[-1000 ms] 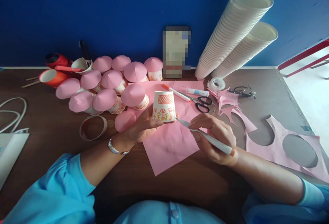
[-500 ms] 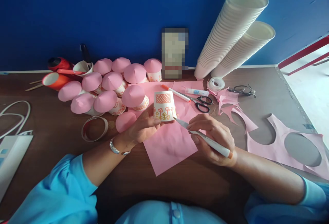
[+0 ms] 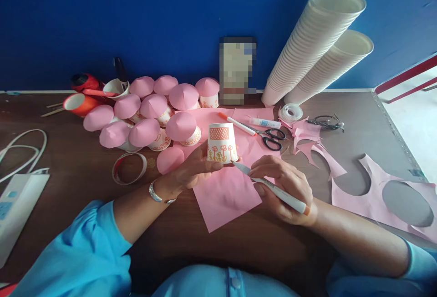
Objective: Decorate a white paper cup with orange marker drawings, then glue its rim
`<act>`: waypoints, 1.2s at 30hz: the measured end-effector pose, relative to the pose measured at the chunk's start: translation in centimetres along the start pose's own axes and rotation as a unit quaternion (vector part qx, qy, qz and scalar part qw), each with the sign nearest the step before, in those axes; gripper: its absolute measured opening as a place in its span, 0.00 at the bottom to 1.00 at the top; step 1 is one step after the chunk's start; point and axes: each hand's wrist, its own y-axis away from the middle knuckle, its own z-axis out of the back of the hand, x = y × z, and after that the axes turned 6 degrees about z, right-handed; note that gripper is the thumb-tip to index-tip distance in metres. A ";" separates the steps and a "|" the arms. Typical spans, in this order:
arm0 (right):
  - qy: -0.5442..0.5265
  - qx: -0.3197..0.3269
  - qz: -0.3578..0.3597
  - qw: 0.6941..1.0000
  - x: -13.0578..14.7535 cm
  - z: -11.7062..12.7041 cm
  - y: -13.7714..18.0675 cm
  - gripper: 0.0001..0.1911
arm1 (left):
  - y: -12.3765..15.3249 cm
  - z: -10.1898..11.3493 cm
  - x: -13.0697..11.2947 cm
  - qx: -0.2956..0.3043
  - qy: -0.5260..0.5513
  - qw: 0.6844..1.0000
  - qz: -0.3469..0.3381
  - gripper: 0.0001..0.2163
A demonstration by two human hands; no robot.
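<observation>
My left hand (image 3: 196, 169) grips an upside-down white paper cup (image 3: 221, 138) by its lower side. Drawn on the cup are an orange cross-hatched rectangle and, below it, a row of orange and olive flowers. My right hand (image 3: 285, 188) is closed around a white marker (image 3: 282, 195) with an orange end. The marker's tip is at the cup's lower right edge, by the flowers. Beneath both hands lies pink paper (image 3: 227, 206). Left of the cup stand several decorated cups topped with pink paper cones (image 3: 180, 126).
Behind my right hand lie scissors (image 3: 272, 138), a glue stick (image 3: 265, 122), another marker (image 3: 239, 125) and clear tape (image 3: 291, 112). Tall stacks of white cups (image 3: 316, 44) lean by the blue wall. Pink scraps (image 3: 355, 188) and glasses (image 3: 326, 122) are at right; a tape roll (image 3: 129, 168) is at left.
The cup in my left hand has turned slightly, showing its flowers at a different angle. The marker tip stays by its lower right edge. The whole view has shifted a little.
</observation>
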 end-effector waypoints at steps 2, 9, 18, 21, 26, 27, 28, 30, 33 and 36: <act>0.003 -0.002 -0.003 1.000 0.0 0.0 0.0 0.09 | 0.1 -0.2 -0.4 -0.017 -0.033 0.999 0.010 0.15; 0.030 0.016 -0.004 0.999 -0.1 0.1 0.1 0.09 | -0.2 0.5 0.8 -0.019 -0.019 1.000 0.002 0.18; 0.039 0.024 -0.005 0.999 -0.1 0.1 0.0 0.08 | -0.3 -0.1 0.3 -0.023 -0.010 1.000 0.000 0.17; 0.037 0.024 -0.005 0.999 -0.1 0.1 0.0 0.08 | -0.2 -0.6 -0.3 -0.040 -0.024 0.999 0.006 0.15; 0.027 0.025 -0.017 0.999 0.2 0.2 -0.1 0.08 | 0.2 -0.7 -0.5 -0.052 -0.048 0.997 0.013 0.17; 0.023 0.023 -0.019 0.999 0.2 0.2 -0.2 0.08 | 0.2 -0.6 -0.4 -0.047 -0.046 0.998 0.010 0.18; 0.018 0.019 -0.020 0.999 0.2 0.2 -0.2 0.08 | 0.2 -0.5 -0.3 -0.043 -0.045 0.998 0.005 0.19; 0.010 0.010 -0.021 1.000 0.2 0.2 -0.2 0.08 | 0.2 -0.4 -0.3 -0.037 -0.050 0.998 0.003 0.19; 0.006 0.003 -0.018 1.000 0.2 0.3 -0.1 0.08 | 0.1 -0.4 -0.4 -0.037 -0.057 0.998 0.005 0.17; 0.005 0.000 -0.018 1.000 0.1 0.2 0.0 0.08 | -0.1 -0.4 -0.4 -0.028 -0.046 0.998 0.011 0.20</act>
